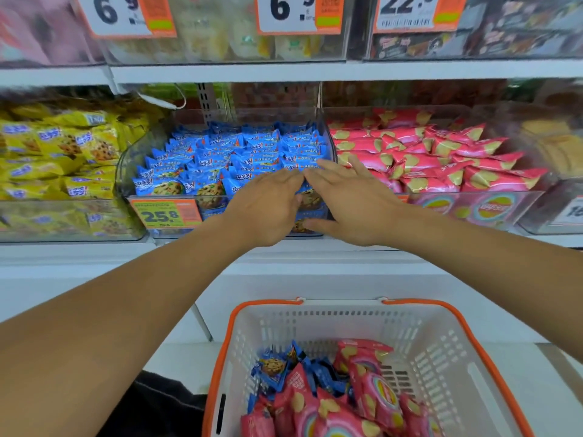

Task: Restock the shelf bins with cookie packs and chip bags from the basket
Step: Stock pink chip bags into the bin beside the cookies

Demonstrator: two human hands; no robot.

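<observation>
**Both hands over the blue cookie bin**

The person stood before the white shelf and both bare arms reached forward. The left hand [268, 205] and the right hand [344, 200] were over the front right part of the clear plastic bin [124, 171] filled with small blue cookie packs [233, 152]. The fingertips of the two hands almost met above the packs. The fingers of the right hand were straight and spread, the palm facing down, and the thumb lay low by the front wall of the bin. The fingers of the left hand were bent a little downward over the packs; I could not tell if they held one, because the back of the hand covered them.

To the right of this bin, just beside it, stood another clear bin with pink chip bags [441, 156]. To the left was a bin of yellow cookie packs [63, 152]. An orange price tag [165, 213] was fixed on the front of the blue bin.

Below the hands, near the person, stood the white plastic basket with the orange rim [492, 367]. Inside it lay some blue cookie packs [273, 369] at the back left and many pink chip bags with a rainbow print [372, 395] in front and on the right.

On the shelf above there were more clear bins with blurred goods and large white price cards [285, 12].
</observation>
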